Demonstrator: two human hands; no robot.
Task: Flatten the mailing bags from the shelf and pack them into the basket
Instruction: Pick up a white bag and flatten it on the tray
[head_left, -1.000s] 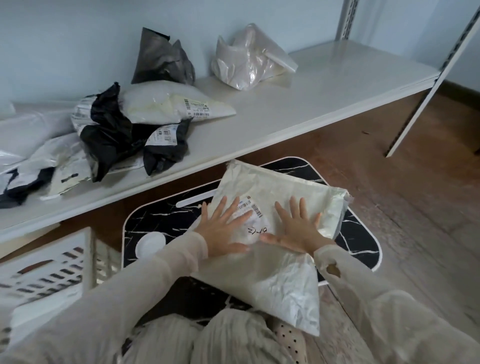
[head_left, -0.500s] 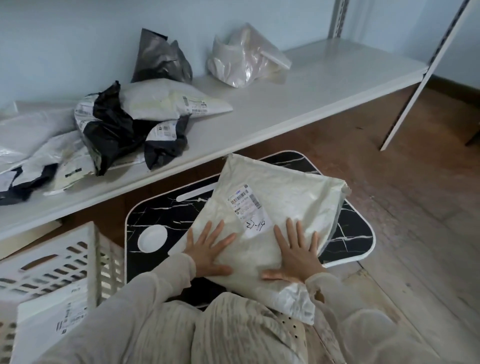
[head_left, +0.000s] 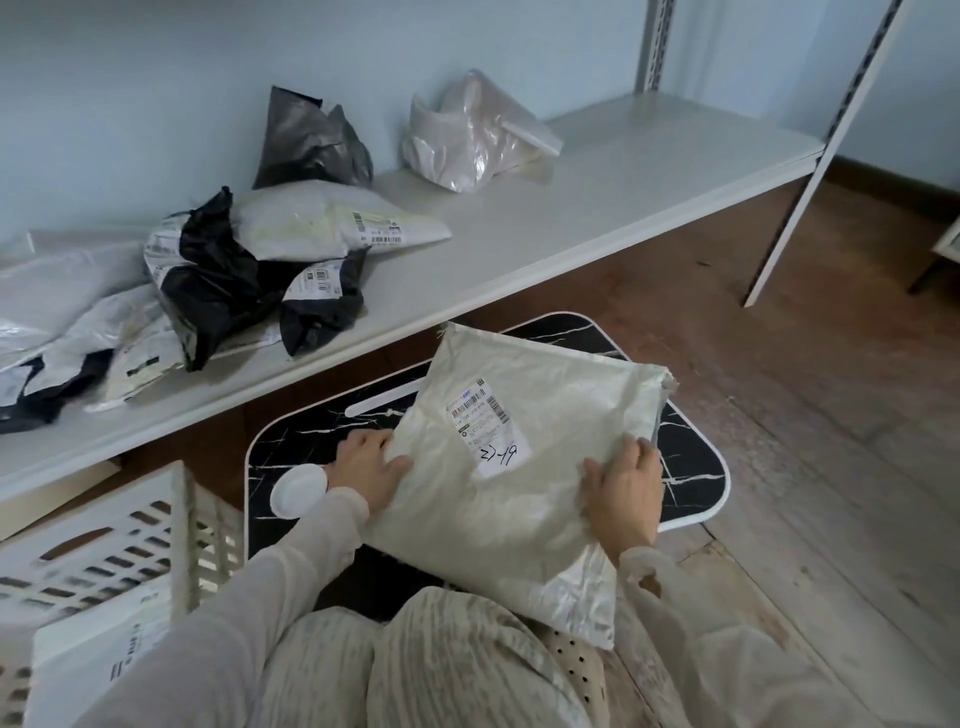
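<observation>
Below the white shelf (head_left: 571, 223), on our black marbled lap table (head_left: 691, 467), lies the cream mailing bag (head_left: 498, 499). Our left hand (head_left: 371, 470) and right hand (head_left: 626, 501) curl round its side edges (thin, slippery film, likely light), best gripped there.

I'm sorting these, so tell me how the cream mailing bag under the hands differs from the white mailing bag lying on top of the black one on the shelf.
The cream mailing bag lies on the black marble-pattern lap table; the white mailing bag is on the shelf. The cream one is gripped at its edges by the left hand and right hand; the white one is untouched. The cream one looks larger. Both carry barcode labels.
</observation>
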